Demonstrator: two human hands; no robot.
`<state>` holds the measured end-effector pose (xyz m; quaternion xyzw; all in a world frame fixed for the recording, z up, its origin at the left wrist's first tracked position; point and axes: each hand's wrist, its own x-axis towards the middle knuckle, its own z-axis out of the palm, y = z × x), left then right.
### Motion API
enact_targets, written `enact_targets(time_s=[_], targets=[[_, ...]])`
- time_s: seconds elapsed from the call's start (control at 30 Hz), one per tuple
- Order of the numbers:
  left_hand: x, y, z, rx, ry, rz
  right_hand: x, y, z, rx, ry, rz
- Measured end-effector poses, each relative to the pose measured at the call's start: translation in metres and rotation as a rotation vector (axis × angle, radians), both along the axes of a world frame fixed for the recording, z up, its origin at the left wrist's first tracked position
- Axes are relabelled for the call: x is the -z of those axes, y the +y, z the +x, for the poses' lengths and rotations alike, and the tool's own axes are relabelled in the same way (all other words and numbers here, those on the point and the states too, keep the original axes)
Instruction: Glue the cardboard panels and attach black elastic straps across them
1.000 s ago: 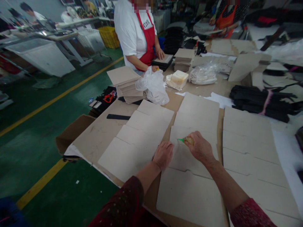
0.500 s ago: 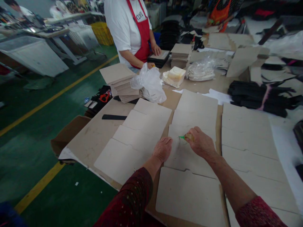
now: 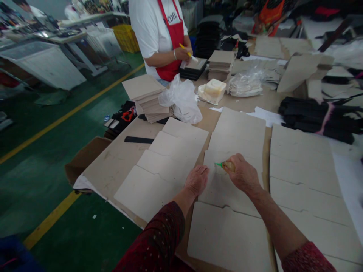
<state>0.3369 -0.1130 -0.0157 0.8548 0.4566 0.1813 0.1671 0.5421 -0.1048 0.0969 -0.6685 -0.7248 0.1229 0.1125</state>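
Overlapping beige cardboard panels [image 3: 232, 234] lie in columns on the table. On the left edge of the middle column rests my left hand [image 3: 197, 180], palm down, its fingers laid on the board and holding nothing. My right hand [image 3: 244, 174] is closed around the amber, rounded handle of a small awl-like tool with a green tip [image 3: 228, 166]. That tip points left and is at the surface of a panel in the middle column, just right of my left hand. Whether it touches the board I cannot tell.
Across the table [image 3: 104, 166], a co-worker in a red apron [image 3: 175, 49] holds a yellow-handled brush. Between us are a cardboard stack [image 3: 147, 96], a crumpled plastic bag [image 3: 183, 102] and a cream-coloured block [image 3: 212, 90]. A bundle of black strips [image 3: 317, 117] lies at right, a dark strip [image 3: 138, 140] at left.
The view has shifted slightly. My hands keep nearly the same places on the panel. The co-worker's hand has risen from the black-edged stack, and a yellow-handled brush now shows in it.
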Motion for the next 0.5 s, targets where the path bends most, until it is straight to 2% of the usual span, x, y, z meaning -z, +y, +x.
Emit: enact_targets(time_s=[0.13, 0.27, 0.4, 0.5], targets=[[-0.002, -0.001, 0.000, -0.019, 0.013, -0.005, 0.001, 0.001, 0.013, 0.203, 0.289, 0.015], [-0.001, -0.002, 0.001, -0.056, 0.013, 0.003, 0.009, 0.004, 0.049, 0.488, 0.590, 0.030], [0.001, 0.000, 0.001, -0.066, 0.008, 0.011, 0.016, 0.009, 0.103, 0.694, 0.571, 0.155], [0.000, 0.001, 0.001, -0.069, 0.002, 0.015, 0.018, 0.011, 0.137, 0.707, 0.429, 0.165]])
